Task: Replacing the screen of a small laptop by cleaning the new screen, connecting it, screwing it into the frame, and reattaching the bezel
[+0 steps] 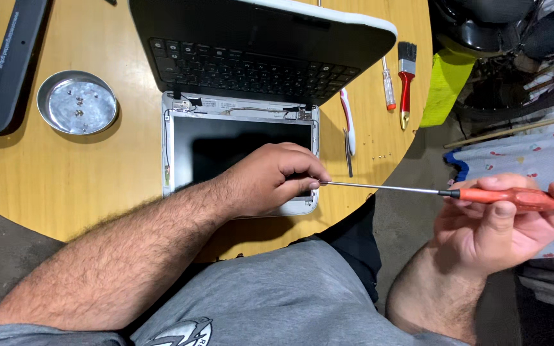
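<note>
Right hand [508, 221]: it grasps the orange handle of a long screwdriver [418, 191], thumb on top, fingers wrapped under; the hand is off the right edge of the table.
Left hand [270, 179]: it lies on the near right corner of the laptop screen [226, 144], fingers curled, fingertips pinching the tip of the thin metal shaft.
Screwdriver: it lies almost level, handle on the right, tip on the left, so it bridges both hands just above the near right corner of the screen frame.
Laptop: it is open and laid flat on the round wooden table [65, 173]; the keyboard half is far, the screen half is near, its bezel removed and hinges bare.
How to do it well, in my judgement: keep the left fingers close to the tip to guide it, hold the shaft straight over the screw, press lightly and turn slowly so the tip does not slip onto the panel.
Around: a metal dish [77, 102] with small screws is at far left; a white tool [347, 122], a second screwdriver [388, 86] and a red brush [405, 80] lie at far right.
</note>
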